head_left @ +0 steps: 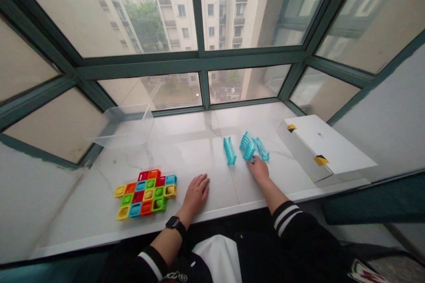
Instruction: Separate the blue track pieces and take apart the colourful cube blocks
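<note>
Illegibly marked box [345, 148] near turquoise pieces [247, 145]

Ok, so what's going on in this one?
Someone at a white window ledge has their right hand at the near end of the middle turquoise piece of three; whether it is gripped is unclear. The left hand rests on the ledge, beside a cluster of coloured blocks. A clear tub stands behind the blocks, a white box far right.

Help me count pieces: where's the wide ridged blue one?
In the head view, the wide ridged blue piece is right of centre on the ledge, between two slimmer blue pieces, by the right hand.
</note>
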Motion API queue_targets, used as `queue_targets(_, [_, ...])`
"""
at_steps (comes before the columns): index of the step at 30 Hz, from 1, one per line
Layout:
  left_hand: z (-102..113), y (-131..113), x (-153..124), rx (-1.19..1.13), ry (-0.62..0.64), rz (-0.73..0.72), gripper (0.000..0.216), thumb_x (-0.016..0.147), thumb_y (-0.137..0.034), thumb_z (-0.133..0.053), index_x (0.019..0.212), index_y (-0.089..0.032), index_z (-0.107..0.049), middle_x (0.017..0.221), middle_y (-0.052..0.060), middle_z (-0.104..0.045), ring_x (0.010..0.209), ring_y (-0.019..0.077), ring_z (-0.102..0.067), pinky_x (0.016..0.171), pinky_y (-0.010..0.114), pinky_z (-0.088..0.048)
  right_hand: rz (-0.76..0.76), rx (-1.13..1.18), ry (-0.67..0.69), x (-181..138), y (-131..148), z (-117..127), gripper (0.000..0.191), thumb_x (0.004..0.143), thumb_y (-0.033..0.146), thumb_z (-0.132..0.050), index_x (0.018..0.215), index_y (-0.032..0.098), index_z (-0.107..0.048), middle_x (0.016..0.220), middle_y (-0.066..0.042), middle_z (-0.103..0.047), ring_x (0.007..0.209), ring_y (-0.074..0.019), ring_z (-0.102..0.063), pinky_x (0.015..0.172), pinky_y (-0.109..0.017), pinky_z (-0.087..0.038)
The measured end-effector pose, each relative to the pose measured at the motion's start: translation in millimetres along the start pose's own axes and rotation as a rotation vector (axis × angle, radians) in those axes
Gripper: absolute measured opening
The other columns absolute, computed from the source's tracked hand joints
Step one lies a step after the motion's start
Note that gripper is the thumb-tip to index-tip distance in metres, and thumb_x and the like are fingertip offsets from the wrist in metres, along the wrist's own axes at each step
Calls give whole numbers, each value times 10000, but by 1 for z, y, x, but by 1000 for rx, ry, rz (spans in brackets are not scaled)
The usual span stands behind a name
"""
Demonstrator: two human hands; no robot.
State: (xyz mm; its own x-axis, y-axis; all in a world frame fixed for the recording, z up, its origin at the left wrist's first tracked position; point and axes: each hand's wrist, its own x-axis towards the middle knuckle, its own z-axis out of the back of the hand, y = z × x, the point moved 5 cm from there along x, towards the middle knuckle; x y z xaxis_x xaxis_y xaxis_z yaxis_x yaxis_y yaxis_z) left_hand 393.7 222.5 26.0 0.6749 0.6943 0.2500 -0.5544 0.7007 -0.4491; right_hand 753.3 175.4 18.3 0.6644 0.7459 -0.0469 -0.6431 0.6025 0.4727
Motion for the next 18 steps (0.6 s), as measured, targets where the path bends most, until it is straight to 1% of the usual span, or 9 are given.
queue_targets(6, [1,0,0,25,-37,-19,375,1014,-254,-517,1369,-265,-638,1499,63,-601,1406,269,-535,1200,534,-458,-1,-48,41,4,4,-3,306,981,429,-600,1169,200,-681,986,-96,-780,935,-258,-730,714,-286,-440])
queue_targets(11, [2,0,0,19,-34,-24,380,1016,-247,-511,1374,-262,-636,1500,73,-598,1403,278,-538,1194,545,-458,-5,-73,56,5,5,-3,323,997,440,-561,1195,206,-665,1027,-103,-774,955,-259,-722,712,-289,-431])
queue_targets(18, [0,0,0,23,-18,-6,364,1022,-256,-511,1362,-255,-641,1504,65,-595,1415,272,-524,1210,533,-440,16,-84,66,4,8,-3,325,996,450,-558,1180,205,-667,1004,-101,-768,919,-246,-715,712,-286,-427])
